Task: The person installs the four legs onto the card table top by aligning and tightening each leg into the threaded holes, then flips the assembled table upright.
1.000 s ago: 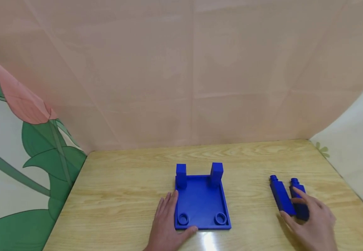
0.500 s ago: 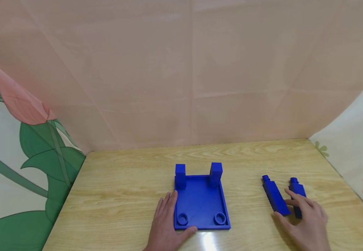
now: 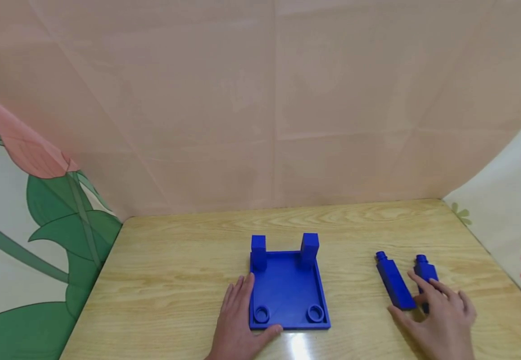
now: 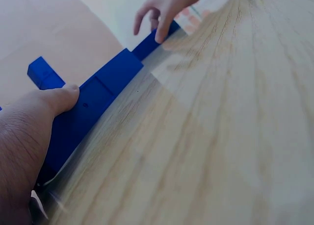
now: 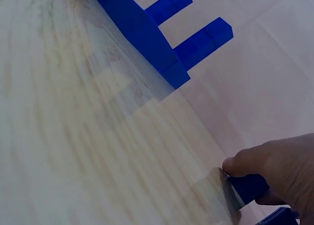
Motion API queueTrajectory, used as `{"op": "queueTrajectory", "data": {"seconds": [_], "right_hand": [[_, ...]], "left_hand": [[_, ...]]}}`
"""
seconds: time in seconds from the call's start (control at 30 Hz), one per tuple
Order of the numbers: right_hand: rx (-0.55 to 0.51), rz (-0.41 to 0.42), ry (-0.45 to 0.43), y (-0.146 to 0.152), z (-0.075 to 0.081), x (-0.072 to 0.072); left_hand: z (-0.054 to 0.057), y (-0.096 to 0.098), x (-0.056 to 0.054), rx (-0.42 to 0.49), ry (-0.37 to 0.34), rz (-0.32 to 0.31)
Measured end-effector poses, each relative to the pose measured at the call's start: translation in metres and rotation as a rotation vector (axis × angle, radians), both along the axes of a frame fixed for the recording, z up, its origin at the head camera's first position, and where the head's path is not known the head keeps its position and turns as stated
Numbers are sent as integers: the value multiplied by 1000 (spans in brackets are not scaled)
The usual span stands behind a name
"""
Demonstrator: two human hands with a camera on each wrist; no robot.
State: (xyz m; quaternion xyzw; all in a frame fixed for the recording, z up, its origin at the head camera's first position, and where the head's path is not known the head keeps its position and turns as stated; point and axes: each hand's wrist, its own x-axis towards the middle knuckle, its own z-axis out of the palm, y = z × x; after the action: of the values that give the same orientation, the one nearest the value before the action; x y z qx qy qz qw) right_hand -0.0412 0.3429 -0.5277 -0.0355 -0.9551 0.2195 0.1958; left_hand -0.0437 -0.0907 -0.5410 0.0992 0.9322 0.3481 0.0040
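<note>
A blue square tabletop [image 3: 287, 287] lies upside down, with two table legs upright at its far corners, the left leg [image 3: 258, 252] and the right leg [image 3: 309, 250]. Round sockets show at the near corners, the left socket [image 3: 262, 314] and the right socket [image 3: 315, 313]. My left hand [image 3: 235, 320] lays straight fingers along the left rim, its thumb at the near edge. My right hand [image 3: 442, 320] pinches the near end of a loose table leg [image 3: 393, 282] between thumb and fingers. Another loose leg [image 3: 425, 271] lies beside it, partly hidden by that hand.
The wood-grain table [image 3: 174, 270] ends at a pinkish backdrop sheet [image 3: 274, 125]. A flower-printed cloth [image 3: 84, 225] hangs on the left, and a white flowered cloth [image 3: 503, 215] on the right.
The pinched table leg has shifted left, apart from the other loose leg, with my right hand moving left. The left hand and tabletop have stayed in place.
</note>
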Motion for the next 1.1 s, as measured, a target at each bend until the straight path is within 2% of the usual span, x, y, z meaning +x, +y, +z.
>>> {"op": "queueTrajectory", "data": {"seconds": [0.17, 0.33, 0.53, 0.67, 0.9, 1.03, 1.1], "right_hand": [[-19, 4, 28, -2, 0, 2], [-103, -13, 94, -5, 2, 3], [-203, -80, 230, -8, 3, 3], [-270, -94, 333, -9, 2, 2], [-433, -162, 413, -22, 9, 7], [-520, -122, 468, -28, 14, 8], [-562, -92, 495, -29, 16, 8]], "left_hand": [[0, -1, 0, -4, -24, -1], [1, -1, -1, -2, -45, 1], [-1, 0, 0, -1, 14, 5], [-1, 0, 0, -2, 41, 4], [3, -1, -1, 13, -40, 2], [4, -1, -1, 7, -37, 0], [3, -1, -1, 2, -13, 1]]}}
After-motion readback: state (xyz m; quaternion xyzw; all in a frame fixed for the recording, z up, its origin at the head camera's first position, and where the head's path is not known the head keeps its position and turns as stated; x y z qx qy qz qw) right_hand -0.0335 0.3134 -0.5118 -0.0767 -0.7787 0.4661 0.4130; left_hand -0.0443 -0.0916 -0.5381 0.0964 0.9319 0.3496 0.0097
